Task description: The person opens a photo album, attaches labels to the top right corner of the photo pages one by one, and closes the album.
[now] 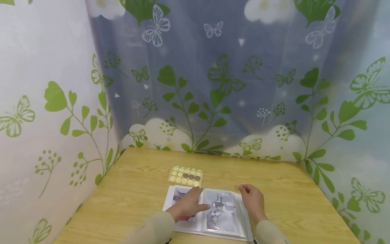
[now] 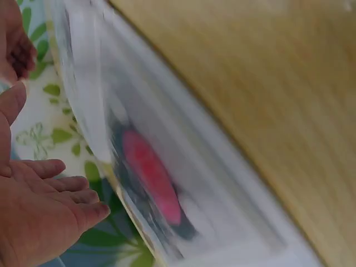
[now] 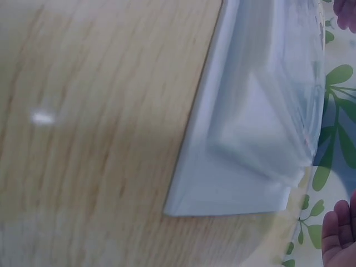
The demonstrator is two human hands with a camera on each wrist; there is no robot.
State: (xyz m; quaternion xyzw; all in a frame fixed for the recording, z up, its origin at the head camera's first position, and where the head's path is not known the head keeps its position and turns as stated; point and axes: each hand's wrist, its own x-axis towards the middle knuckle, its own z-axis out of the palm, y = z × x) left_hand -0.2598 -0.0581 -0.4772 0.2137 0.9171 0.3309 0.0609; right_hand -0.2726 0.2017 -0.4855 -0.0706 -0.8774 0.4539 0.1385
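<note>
An opened photo album (image 1: 248, 227) with white covers and clear sleeves lies at the table's near side. Its right page holds a greyish picture (image 1: 223, 217); the left picture, with a pink patch (image 2: 153, 172), is partly covered by my left hand (image 1: 189, 203). That hand is over the album's middle, fingers extended and thumb apart, holding nothing visible. My right hand (image 1: 253, 200) is beside the album's upper right edge, fingers loosely curled, with nothing seen in them. In the right wrist view several clear sleeves (image 3: 250, 122) stand slightly lifted from the back cover.
A card of round stickers (image 1: 186, 182), mostly pale yellow with a few brown ones, lies just beyond the album. The wooden table (image 1: 292, 196) meets patterned cloth (image 1: 195, 101) at its back and sides.
</note>
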